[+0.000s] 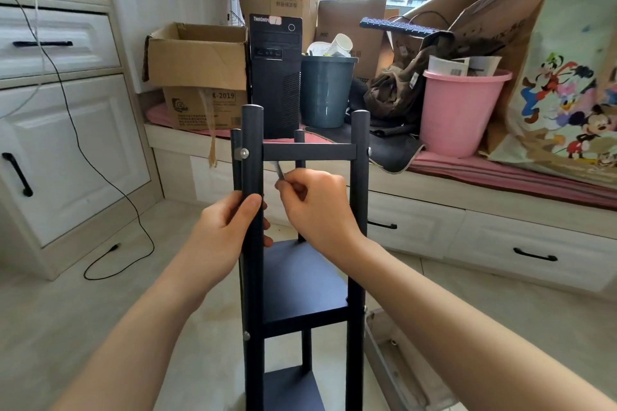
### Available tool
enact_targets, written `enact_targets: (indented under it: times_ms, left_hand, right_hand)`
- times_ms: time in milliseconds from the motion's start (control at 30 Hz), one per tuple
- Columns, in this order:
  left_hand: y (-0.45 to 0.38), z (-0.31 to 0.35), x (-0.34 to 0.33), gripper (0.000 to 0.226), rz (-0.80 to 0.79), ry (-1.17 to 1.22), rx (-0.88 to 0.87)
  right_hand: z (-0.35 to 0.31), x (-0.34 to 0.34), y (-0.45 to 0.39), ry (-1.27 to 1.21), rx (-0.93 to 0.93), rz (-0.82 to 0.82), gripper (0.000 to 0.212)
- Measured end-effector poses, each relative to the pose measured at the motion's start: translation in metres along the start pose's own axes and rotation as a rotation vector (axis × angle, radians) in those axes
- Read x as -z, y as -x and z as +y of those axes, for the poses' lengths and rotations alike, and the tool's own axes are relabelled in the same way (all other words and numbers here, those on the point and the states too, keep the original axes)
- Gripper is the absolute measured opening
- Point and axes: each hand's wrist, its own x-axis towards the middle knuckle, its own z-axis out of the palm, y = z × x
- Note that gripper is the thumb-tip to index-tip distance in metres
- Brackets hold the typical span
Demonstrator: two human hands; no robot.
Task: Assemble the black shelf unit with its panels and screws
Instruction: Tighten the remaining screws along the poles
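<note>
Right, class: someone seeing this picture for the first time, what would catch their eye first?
The tall black shelf unit standing upright at centre, its near left post gripped by the left hand while the right hand pinches a small metal tool just under the top bar. Behind, at right, a pink bucket stands out on the window bench.

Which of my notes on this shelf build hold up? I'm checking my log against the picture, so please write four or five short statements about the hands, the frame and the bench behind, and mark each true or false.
1. The left hand grips the front left post of the black shelf unit. True.
2. The right hand is empty. False: it pinches a small metal tool just below the top crossbar.
3. A silver screw head shows on the front left post near the top. True.
4. The pink bucket stands on the floor. False: it stands on the window bench.
5. The shelf unit lies on its side. False: it stands upright.
</note>
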Motion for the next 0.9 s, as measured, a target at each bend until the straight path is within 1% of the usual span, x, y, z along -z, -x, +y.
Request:
enact_targets:
  times_ms: [133, 333, 500, 567, 767, 900]
  left_hand:
    - [-0.001, 0.000, 0.000, 0.030, -0.001, 0.008, 0.005]
    - [-0.002, -0.001, -0.001, 0.027, 0.003, 0.000, -0.009]
    - [-0.001, -0.001, -0.001, 0.024, -0.011, -0.003, -0.036]
    - [-0.001, 0.000, -0.001, 0.024, -0.014, 0.004, -0.038]
    - [0.001, -0.001, -0.002, 0.023, -0.009, -0.006, -0.070]
    - [0.002, 0.000, -0.002, 0.023, -0.009, -0.019, -0.071]
  right_hand:
    - [-0.005, 0.005, -0.002, 0.014, 0.016, 0.031, 0.017]
    - [-0.009, 0.007, -0.005, 0.029, 0.013, 0.004, 0.024]
    - [-0.006, 0.004, -0.006, -0.076, -0.040, 0.005, 0.019]
    - [-0.004, 0.000, -0.006, -0.083, -0.041, 0.014, 0.018]
    - [0.003, -0.015, 0.000, -0.167, -0.006, 0.096, 0.017]
    - [0.010, -0.025, 0.000, -0.170, 0.044, 0.170, 0.017]
